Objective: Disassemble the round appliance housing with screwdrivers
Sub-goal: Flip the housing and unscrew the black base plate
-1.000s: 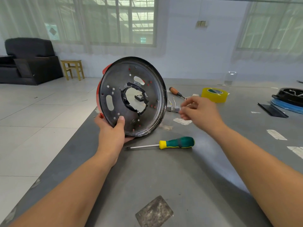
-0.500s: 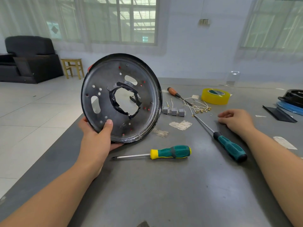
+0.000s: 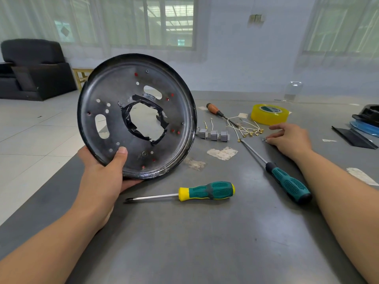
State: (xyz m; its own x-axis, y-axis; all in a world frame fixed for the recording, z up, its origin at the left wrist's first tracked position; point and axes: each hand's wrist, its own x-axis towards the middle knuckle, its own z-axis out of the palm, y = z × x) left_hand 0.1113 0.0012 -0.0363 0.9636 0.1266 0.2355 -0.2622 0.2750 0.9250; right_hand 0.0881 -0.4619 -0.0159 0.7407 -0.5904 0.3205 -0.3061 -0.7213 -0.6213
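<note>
The round dark metal housing (image 3: pixel 141 138), with a taped ragged hole in its middle, stands tilted on edge above the grey table (image 3: pixel 205 242). My left hand (image 3: pixel 102 177) grips its lower rim, thumb on the face. My right hand (image 3: pixel 289 140) rests on the table at the right, fingertips touching a small screw (image 3: pixel 264 139). A yellow-and-green screwdriver (image 3: pixel 205 192) lies below the housing. A long green-and-black screwdriver (image 3: pixel 287 184) lies beside my right forearm. An orange-handled screwdriver (image 3: pixel 214 109) lies further back.
Grey connector blocks (image 3: pixel 213 135) with white wires (image 3: pixel 248 128) lie right of the housing. A yellow tape roll (image 3: pixel 268 115) sits behind them. Black and blue parts (image 3: pixel 365 124) are at the far right. The table's left edge drops to a tiled floor.
My right hand went from above the connector blocks to the right and down onto the table. The housing shifted slightly left in my left hand and turned more face-on.
</note>
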